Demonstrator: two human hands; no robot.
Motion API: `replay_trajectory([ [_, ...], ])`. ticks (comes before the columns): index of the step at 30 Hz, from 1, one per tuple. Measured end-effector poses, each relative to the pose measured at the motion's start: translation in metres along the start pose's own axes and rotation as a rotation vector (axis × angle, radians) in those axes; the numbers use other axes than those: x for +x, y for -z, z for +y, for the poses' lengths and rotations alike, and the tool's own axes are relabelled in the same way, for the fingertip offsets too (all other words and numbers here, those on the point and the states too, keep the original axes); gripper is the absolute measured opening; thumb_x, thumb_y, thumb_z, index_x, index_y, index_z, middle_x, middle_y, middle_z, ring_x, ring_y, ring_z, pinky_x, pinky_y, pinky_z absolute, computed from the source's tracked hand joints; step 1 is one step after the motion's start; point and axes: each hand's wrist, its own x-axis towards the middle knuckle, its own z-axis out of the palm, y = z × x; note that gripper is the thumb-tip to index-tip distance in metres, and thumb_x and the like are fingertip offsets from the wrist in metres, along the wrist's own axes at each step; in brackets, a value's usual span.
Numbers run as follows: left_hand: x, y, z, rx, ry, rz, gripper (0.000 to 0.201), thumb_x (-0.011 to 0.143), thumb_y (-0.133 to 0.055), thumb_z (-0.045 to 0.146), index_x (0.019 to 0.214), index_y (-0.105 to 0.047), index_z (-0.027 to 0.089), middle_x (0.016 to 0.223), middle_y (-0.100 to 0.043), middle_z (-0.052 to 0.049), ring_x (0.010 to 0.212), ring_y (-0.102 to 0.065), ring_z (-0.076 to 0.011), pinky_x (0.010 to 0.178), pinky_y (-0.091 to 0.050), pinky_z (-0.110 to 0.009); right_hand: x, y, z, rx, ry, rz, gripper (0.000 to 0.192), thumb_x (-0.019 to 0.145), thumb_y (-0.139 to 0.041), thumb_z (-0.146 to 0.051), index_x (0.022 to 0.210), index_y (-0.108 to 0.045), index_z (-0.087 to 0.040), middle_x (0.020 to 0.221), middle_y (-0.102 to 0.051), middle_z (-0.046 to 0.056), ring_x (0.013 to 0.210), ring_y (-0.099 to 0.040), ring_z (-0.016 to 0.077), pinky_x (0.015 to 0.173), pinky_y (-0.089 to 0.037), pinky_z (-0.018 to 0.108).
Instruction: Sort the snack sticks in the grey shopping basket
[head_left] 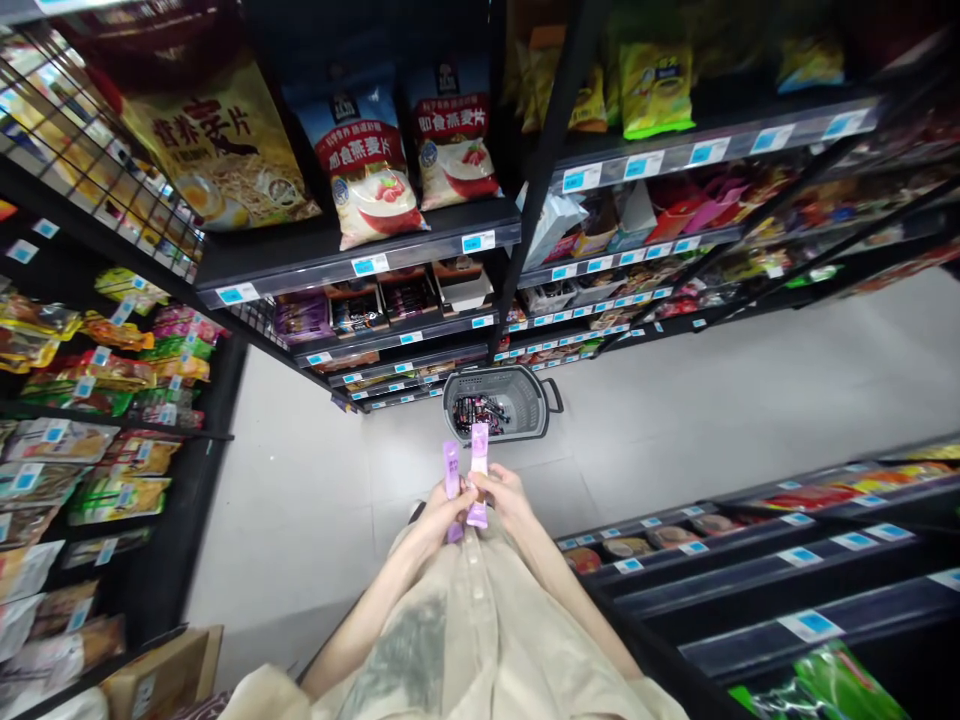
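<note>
My left hand is closed around a slim purple stick packet, which stands up above the fingers with its lower end showing beneath them. Close beside it, my right hand pinches a second purple stick packet, lighter in colour and with a pale middle. The two hands nearly touch in front of my shirt. Beyond them on the floor stands a grey shopping basket with a dark handle. Many small dark wrapped packets lie heaped in its left part.
Ahead, a black shelf bears oatmeal bags and, lower down, boxes of small packets. Snack racks line the left side. Another shelf runs along the right. A cardboard box is at lower left. Grey floor lies between.
</note>
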Motion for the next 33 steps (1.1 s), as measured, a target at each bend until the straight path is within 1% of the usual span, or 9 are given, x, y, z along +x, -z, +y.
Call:
replay_trajectory([
  [3,0.002,-0.002,-0.001,-0.021,0.001,0.055,0.046,0.062,-0.093,0.038,0.08,-0.057,0.017,0.063,-0.056,0.004,0.048,-0.041,-0.0056,0.047,-0.027,-0.02,0.001,0.001,0.0,0.006,0.012,0.007,0.052,0.041,-0.102,-0.038,0.076,-0.07,-0.017,0.065,-0.074,0.003,0.054,-0.066,0.0175,0.053,-0.048,0.026],
  [7,0.002,-0.004,-0.001,-0.074,0.01,0.121,0.038,0.063,-0.089,0.027,0.083,-0.058,0.016,0.067,-0.061,0.001,0.049,-0.041,-0.0056,0.046,-0.026,-0.021,-0.005,-0.003,-0.007,-0.113,0.027,-0.152,0.047,0.059,-0.096,-0.046,0.087,-0.077,-0.013,0.079,-0.079,0.01,0.067,-0.073,0.0215,0.061,-0.053,0.027],
  [12,0.0,-0.001,-0.001,-0.193,0.013,0.12,0.045,0.057,-0.092,0.024,0.081,-0.055,0.017,0.067,-0.06,0.002,0.052,-0.043,-0.0056,0.046,-0.026,-0.02,-0.012,-0.009,-0.018,-0.124,-0.021,-0.31,0.048,0.056,-0.098,-0.04,0.089,-0.08,-0.011,0.093,-0.08,0.016,0.079,-0.076,0.0245,0.073,-0.057,0.031],
  [14,-0.001,0.0,0.0,-0.195,0.014,0.106,0.05,0.054,-0.095,0.024,0.08,-0.053,0.017,0.067,-0.058,0.003,0.051,-0.042,-0.0042,0.046,-0.025,-0.019,-0.012,-0.008,-0.018,-0.088,-0.047,-0.314,0.047,0.053,-0.1,-0.037,0.087,-0.079,-0.012,0.093,-0.08,0.016,0.079,-0.076,0.0246,0.075,-0.057,0.032],
  [17,-0.003,0.001,0.005,-0.188,0.024,0.07,0.053,0.057,-0.096,0.03,0.082,-0.051,0.017,0.065,-0.054,0.005,0.048,-0.038,-0.002,0.044,-0.023,-0.016,-0.01,-0.005,-0.015,-0.021,-0.059,-0.246,0.046,0.049,-0.101,-0.036,0.081,-0.078,-0.013,0.084,-0.08,0.013,0.072,-0.074,0.0224,0.07,-0.056,0.031],
  [22,-0.01,0.004,0.018,-0.343,0.047,0.137,0.052,0.067,-0.089,0.045,0.094,-0.053,0.019,0.076,-0.056,0.004,0.054,-0.05,-0.0067,0.04,-0.034,-0.016,-0.011,0.002,-0.014,-0.006,-0.063,-0.163,0.045,0.05,-0.1,-0.039,0.079,-0.078,-0.013,0.08,-0.078,0.01,0.065,-0.068,0.0178,0.062,-0.052,0.027],
  [25,-0.013,0.004,0.024,-0.42,0.034,0.168,0.047,0.07,-0.086,0.042,0.094,-0.052,0.02,0.079,-0.056,0.004,0.058,-0.053,-0.0085,0.044,-0.045,-0.02,-0.016,0.005,-0.016,-0.038,-0.062,-0.209,0.044,0.055,-0.098,-0.042,0.081,-0.078,-0.013,0.083,-0.078,0.012,0.077,-0.072,0.0213,0.07,-0.054,0.028],
  [28,-0.016,0.004,0.028,-0.49,0.037,0.175,0.037,0.075,-0.082,0.035,0.094,-0.053,0.02,0.077,-0.057,0.004,0.058,-0.053,-0.0096,0.048,-0.049,-0.022,-0.022,0.003,-0.016,-0.043,-0.077,-0.271,0.042,0.061,-0.096,-0.044,0.084,-0.077,-0.015,0.089,-0.079,0.012,0.087,-0.074,0.0253,0.078,-0.057,0.032],
  [33,-0.021,0.009,0.032,-0.616,0.04,0.103,0.019,0.079,-0.069,0.024,0.094,-0.058,0.018,0.072,-0.057,0.001,0.058,-0.054,-0.0115,0.055,-0.051,-0.025,-0.027,-0.002,-0.013,-0.035,-0.102,-0.3,0.044,0.061,-0.097,-0.043,0.087,-0.075,-0.014,0.088,-0.078,0.012,0.084,-0.075,0.024,0.079,-0.057,0.033],
])
